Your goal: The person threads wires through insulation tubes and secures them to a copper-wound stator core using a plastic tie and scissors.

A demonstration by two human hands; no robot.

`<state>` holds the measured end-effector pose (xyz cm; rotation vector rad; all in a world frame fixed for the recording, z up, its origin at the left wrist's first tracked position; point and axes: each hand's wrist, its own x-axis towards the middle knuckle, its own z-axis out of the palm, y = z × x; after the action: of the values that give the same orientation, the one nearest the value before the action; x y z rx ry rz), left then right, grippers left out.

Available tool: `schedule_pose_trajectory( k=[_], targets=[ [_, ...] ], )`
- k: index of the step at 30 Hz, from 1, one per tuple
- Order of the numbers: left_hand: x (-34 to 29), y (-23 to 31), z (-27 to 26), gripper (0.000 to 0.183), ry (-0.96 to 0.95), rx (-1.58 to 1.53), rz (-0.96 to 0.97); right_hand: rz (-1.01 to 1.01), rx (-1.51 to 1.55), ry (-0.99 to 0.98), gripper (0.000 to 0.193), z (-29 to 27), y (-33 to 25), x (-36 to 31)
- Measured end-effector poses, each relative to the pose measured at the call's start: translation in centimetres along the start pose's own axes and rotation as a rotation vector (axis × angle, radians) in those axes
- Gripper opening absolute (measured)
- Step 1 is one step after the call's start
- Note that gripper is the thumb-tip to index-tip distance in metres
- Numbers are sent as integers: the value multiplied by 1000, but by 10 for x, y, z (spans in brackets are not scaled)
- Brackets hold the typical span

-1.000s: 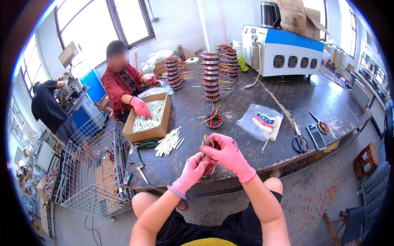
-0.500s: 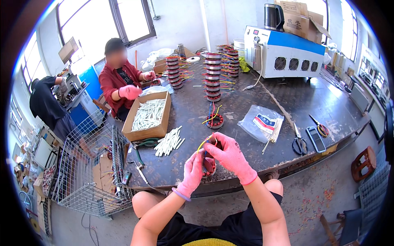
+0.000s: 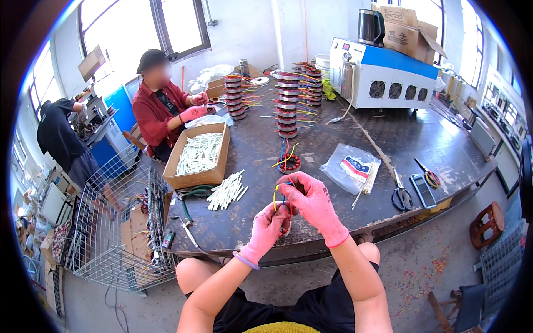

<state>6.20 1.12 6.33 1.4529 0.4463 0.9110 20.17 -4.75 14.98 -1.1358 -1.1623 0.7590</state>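
Observation:
In pink gloves, both my hands meet over a small round wire-wound stator (image 3: 286, 228) at the table's near edge. My left hand (image 3: 264, 231) is closed, its thumb and fingers pinching the stator's lead wires low down. My right hand (image 3: 315, 210) is closed at the upper end of a yellow wire (image 3: 275, 198), a blue wire beside it. The fingers partly hide the stator and the wire ends. Just beyond lies another stator (image 3: 291, 165) with red, blue and yellow leads. White sleeve tubes (image 3: 228, 191) lie loose to the left.
A cardboard box (image 3: 195, 181) of white tubes stands left, near pliers (image 3: 187, 210). Stacked stators (image 3: 287, 105) rise behind. Right lie a plastic bag (image 3: 345, 166), scissors (image 3: 401, 198) and a phone (image 3: 424, 190). A co-worker (image 3: 158, 114) sits far left; a wire cage (image 3: 114, 269) stands below.
My right hand has shifted slightly up, and the yellow wire stands more upright with a blue one now showing. The co-worker's hands have come together over a stator.

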Motion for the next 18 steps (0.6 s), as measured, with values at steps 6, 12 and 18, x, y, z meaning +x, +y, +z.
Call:
schedule_pose_trajectory(
  k=[6, 12, 18],
  targets=[
    [-2, 13, 7, 18, -68, -86, -78, 104, 63, 2, 17, -2, -1, 2],
    [0, 11, 5, 21, -109, -125, -153, 169, 251, -10, 20, -4, 7, 8],
    [-1, 18, -6, 24, -130, -160, -213, 95, 154, -155, 23, -21, -8, 11]
  ],
)
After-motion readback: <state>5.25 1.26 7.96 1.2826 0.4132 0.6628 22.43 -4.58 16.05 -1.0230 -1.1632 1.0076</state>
